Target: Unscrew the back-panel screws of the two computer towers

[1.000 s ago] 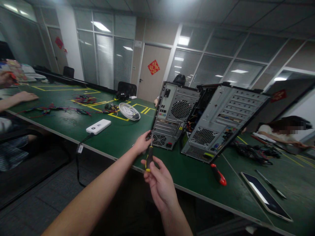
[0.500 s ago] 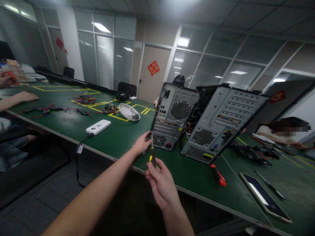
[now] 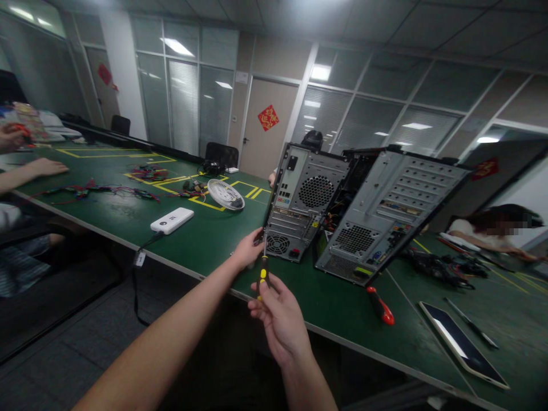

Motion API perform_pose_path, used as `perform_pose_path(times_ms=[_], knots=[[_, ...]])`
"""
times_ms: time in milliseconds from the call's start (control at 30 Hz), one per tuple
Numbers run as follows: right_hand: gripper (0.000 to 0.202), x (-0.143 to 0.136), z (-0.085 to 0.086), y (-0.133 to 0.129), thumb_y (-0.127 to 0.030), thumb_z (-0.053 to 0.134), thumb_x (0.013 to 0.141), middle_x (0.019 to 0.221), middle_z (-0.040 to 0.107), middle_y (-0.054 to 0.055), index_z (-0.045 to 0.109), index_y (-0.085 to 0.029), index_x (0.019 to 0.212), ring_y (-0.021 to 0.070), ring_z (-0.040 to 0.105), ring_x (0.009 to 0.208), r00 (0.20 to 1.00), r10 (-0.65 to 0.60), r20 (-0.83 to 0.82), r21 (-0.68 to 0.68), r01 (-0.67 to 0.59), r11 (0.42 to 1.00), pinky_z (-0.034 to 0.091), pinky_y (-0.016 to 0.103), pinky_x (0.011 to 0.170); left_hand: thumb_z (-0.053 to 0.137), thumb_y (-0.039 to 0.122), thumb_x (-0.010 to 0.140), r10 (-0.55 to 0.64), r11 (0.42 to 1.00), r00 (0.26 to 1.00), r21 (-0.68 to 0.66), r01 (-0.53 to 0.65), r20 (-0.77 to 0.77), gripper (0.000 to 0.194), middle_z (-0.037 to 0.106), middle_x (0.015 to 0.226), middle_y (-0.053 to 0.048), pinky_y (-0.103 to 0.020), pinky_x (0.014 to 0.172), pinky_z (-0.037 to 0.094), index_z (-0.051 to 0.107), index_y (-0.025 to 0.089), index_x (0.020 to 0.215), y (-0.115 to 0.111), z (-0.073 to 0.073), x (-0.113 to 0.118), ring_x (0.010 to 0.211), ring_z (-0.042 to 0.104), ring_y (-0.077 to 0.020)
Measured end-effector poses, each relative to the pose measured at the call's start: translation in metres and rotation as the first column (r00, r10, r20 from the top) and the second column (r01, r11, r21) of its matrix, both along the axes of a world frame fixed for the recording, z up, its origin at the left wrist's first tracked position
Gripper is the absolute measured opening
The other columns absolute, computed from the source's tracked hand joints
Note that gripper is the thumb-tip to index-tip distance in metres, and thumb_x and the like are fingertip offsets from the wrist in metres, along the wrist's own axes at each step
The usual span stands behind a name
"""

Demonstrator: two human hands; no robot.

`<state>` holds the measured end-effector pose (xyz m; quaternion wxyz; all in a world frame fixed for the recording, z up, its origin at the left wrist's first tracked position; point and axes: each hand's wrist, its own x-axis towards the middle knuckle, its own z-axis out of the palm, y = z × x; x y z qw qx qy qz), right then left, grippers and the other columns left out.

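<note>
A screwdriver point(image 3: 263, 275) with a black and yellow handle is pinched between the thumb and fingers of my right hand point(image 3: 280, 314). Its shaft points up at the lower left edge of a computer case point(image 3: 295, 228), which stands upright with its rear panel facing me. Whether the tip sits in a screw is too small to see. Against that same lower left edge, my left hand point(image 3: 248, 250) grips the case, its fingertips partly hidden by the side. Close on the right stands a second computer case point(image 3: 363, 222), tilted in view, with cables between the two.
A red-handled tool point(image 3: 380, 306), a phone point(image 3: 462, 342) and a pen point(image 3: 471, 322) lie to the right. On the left are a white power bank point(image 3: 172, 220), a round white cover point(image 3: 226, 194) and wired boards point(image 3: 94, 191). Other people sit at both ends of the green table point(image 3: 205, 240).
My right hand and the screwdriver handle have shifted slightly left, and the fingers have moved a little around the handle. My left hand stays on the case.
</note>
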<state>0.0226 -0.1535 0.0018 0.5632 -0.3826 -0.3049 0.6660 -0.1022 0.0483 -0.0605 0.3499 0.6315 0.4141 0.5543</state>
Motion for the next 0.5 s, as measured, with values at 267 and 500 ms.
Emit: perform_pose_path(times_ms=[267,500], knots=[[0.073,0.0018,-0.0019,0.0014,-0.042,0.104,0.064,0.096,0.082,0.01,0.067,-0.015,0.119,0.0036,0.054,0.05,1.0,0.0,-0.023,0.046,0.001,0.999,0.042,0.017,0.05,0.073,0.025,0.088,0.009,1.0,1.0,0.008,-0.009,-0.006,0.062,0.071,0.144,-0.014,-0.047,0.121,0.048,0.06,0.017,0.148,-0.0017,0.0009,-0.0002,0.132,0.069,-0.0283],[0.056,0.0011,-0.0017,-0.0017,-0.042,0.102,0.066,0.096,0.081,0.011,0.072,-0.015,0.106,0.0069,0.058,0.057,0.997,0.012,-0.073,0.032,-0.01,0.999,0.045,0.021,0.056,0.072,0.024,0.089,0.009,1.0,1.0,-0.012,-0.009,0.006,0.063,0.069,0.147,-0.013,-0.045,0.123,0.047,0.059,0.018,0.15,-0.0049,0.0033,0.0011,0.136,0.066,-0.027]])
